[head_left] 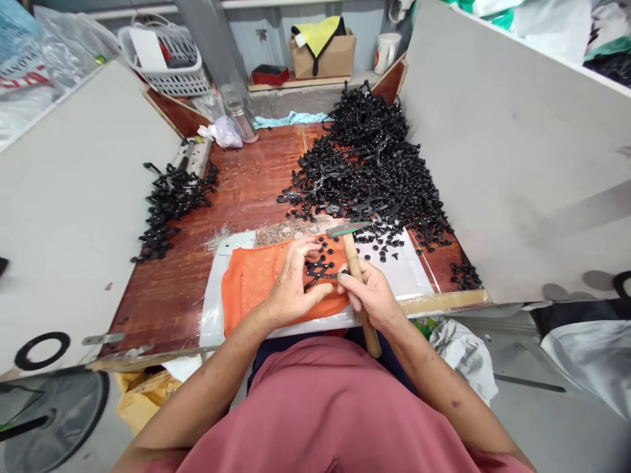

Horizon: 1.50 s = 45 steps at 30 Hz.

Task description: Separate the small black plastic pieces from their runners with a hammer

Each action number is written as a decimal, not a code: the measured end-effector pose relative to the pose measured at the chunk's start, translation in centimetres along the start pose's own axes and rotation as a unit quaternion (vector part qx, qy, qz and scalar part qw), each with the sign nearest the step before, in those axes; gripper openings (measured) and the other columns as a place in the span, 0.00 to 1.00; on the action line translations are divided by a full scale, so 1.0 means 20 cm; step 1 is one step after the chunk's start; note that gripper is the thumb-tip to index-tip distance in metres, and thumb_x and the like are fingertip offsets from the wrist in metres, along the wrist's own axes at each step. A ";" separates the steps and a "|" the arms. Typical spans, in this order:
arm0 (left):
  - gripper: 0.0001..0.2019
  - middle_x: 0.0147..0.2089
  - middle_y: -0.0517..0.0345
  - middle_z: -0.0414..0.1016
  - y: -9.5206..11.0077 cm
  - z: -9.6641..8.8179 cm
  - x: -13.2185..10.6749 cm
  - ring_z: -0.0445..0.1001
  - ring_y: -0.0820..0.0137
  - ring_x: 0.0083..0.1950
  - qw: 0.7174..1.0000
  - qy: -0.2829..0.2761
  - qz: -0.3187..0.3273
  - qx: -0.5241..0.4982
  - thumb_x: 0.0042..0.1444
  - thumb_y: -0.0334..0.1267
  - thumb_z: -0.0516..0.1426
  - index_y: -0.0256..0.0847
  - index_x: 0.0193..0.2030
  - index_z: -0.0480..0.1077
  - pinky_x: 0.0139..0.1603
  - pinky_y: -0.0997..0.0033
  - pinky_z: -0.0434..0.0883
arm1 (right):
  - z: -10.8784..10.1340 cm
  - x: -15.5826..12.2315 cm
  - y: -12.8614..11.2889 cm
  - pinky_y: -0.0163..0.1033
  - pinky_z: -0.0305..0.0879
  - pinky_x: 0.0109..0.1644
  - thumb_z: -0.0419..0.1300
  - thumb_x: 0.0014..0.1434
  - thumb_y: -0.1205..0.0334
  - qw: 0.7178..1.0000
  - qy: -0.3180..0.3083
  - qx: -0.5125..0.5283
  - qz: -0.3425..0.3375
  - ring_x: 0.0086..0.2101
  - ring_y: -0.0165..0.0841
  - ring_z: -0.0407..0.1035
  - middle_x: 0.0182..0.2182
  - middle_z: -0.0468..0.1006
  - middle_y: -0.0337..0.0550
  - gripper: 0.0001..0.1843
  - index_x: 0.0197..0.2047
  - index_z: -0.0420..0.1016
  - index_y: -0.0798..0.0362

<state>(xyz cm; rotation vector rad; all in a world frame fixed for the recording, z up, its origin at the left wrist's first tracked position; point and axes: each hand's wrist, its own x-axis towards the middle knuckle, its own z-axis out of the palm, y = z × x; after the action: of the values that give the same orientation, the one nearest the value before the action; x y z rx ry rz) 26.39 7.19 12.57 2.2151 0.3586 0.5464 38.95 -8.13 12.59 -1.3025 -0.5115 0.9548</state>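
Observation:
My right hand (pixel 372 294) is closed round the wooden handle of a hammer (pixel 353 259). The hammer's narrow, greenish head points away from me. Thumb and fingertips of this hand also meet the end of a small black crisscross linkage (pixel 321 268), which lies on an orange cloth (pixel 254 279). My left hand (pixel 296 279) rests on the cloth at the linkage's left side, thumb and fingers apart around it; whether the fingertips touch it I cannot tell. Several round black studs (pixel 323 243) sit on the cloth just beyond the linkage.
A large heap of black plastic parts (pixel 374 164) covers the back right of the table (pixel 246 177). A smaller pile of linkages (pixel 172 203) lies at left. Grey panels (pixel 517 151) flank the table. A metal flask (pixel 243 121) and white basket (pixel 170 75) stand behind.

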 end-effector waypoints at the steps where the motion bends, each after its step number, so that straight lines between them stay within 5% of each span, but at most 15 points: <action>1: 0.26 0.69 0.42 0.61 0.00 -0.01 -0.01 0.70 0.58 0.63 0.999 0.017 -0.034 -0.020 0.61 0.45 0.60 0.44 0.63 0.61 0.61 0.56 0.73 | -0.01 -0.01 0.01 0.31 0.47 0.17 0.67 0.57 0.49 1.000 0.009 0.012 -0.001 0.14 0.21 0.52 0.25 0.76 0.31 0.17 0.39 0.69 0.51; 5: 0.21 0.52 0.52 0.76 0.02 -0.04 -0.03 0.77 0.66 0.48 0.985 -0.011 -0.158 -0.071 0.68 0.46 0.51 0.44 0.65 0.64 0.51 0.66 0.74 | -0.02 -0.05 0.04 0.31 0.46 0.17 0.66 0.58 0.51 1.000 0.021 0.007 0.007 0.13 0.21 0.52 0.25 0.77 0.32 0.16 0.42 0.69 0.50; 8: 0.17 0.45 0.56 0.79 0.04 0.00 -0.04 0.76 0.67 0.45 0.985 -0.058 -0.148 -0.060 0.68 0.45 0.51 0.44 0.59 0.70 0.50 0.68 0.71 | 0.01 -0.07 0.09 0.31 0.54 0.21 0.66 0.57 0.53 0.998 0.042 -0.046 -0.006 0.17 0.23 0.58 0.26 0.76 0.33 0.13 0.40 0.71 0.50; 11: 0.12 0.42 0.58 0.78 0.01 0.04 -0.04 0.75 0.68 0.43 0.986 -0.042 -0.154 -0.056 0.67 0.45 0.50 0.43 0.47 0.71 0.47 0.69 0.69 | 0.02 -0.10 0.12 0.33 0.64 0.30 0.67 0.56 0.54 0.992 0.054 -0.110 -0.036 0.26 0.28 0.67 0.28 0.76 0.35 0.11 0.39 0.74 0.51; 15: 0.12 0.36 0.61 0.75 -0.08 0.04 0.01 0.72 0.69 0.39 0.983 -0.045 -0.177 -0.030 0.67 0.45 0.49 0.43 0.40 0.70 0.43 0.71 0.67 | -0.08 -0.17 0.13 0.35 0.66 0.32 0.59 0.65 0.50 0.982 0.051 -0.179 -0.020 0.29 0.32 0.70 0.35 0.80 0.38 0.20 0.57 0.74 0.49; 20: 0.12 0.32 0.62 0.73 -0.12 0.05 0.08 0.71 0.69 0.37 0.982 -0.066 -0.177 -0.006 0.65 0.45 0.50 0.43 0.34 0.67 0.39 0.71 0.65 | -0.27 -0.30 0.14 0.37 0.66 0.39 0.52 0.70 0.55 0.930 0.107 -0.351 -0.019 0.31 0.35 0.73 0.29 0.77 0.36 0.23 0.66 0.70 0.49; 26: 0.12 0.25 0.65 0.65 -0.10 0.11 0.11 0.68 0.70 0.32 0.980 -0.077 -0.185 -0.012 0.65 0.45 0.50 0.44 0.32 0.65 0.33 0.73 0.64 | -0.30 -0.36 0.18 0.39 0.66 0.38 0.48 0.72 0.55 0.880 0.087 -0.466 -0.001 0.33 0.38 0.76 0.33 0.81 0.41 0.26 0.69 0.69 0.47; 34: 0.09 0.26 0.64 0.67 -0.11 0.12 0.12 0.68 0.70 0.31 0.977 -0.095 -0.188 0.027 0.62 0.40 0.51 0.43 0.31 0.66 0.32 0.73 0.62 | -0.29 -0.35 0.18 0.38 0.68 0.36 0.48 0.72 0.57 0.871 0.087 -0.483 -0.006 0.33 0.39 0.78 0.35 0.85 0.43 0.26 0.69 0.70 0.47; 38: 0.08 0.29 0.62 0.72 -0.13 0.11 0.13 0.70 0.69 0.34 0.978 -0.110 -0.173 0.035 0.61 0.39 0.52 0.43 0.32 0.68 0.36 0.71 0.64 | -0.31 -0.33 0.15 0.40 0.72 0.40 0.49 0.72 0.58 0.856 0.086 -0.509 -0.021 0.38 0.41 0.81 0.44 0.86 0.46 0.26 0.70 0.68 0.46; 45: 0.08 0.35 0.58 0.78 -0.16 0.11 0.13 0.74 0.67 0.37 0.978 -0.131 -0.161 0.033 0.63 0.39 0.52 0.42 0.39 0.71 0.41 0.69 0.68 | -0.24 -0.20 -0.02 0.43 0.73 0.54 0.49 0.74 0.60 0.811 0.078 -0.559 -0.152 0.48 0.39 0.79 0.57 0.81 0.46 0.29 0.76 0.58 0.43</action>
<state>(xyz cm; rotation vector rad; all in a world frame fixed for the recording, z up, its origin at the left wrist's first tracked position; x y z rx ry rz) 29.54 8.91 9.64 2.1981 0.5868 0.0665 40.69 -14.24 12.70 -2.2239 -1.2106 0.1866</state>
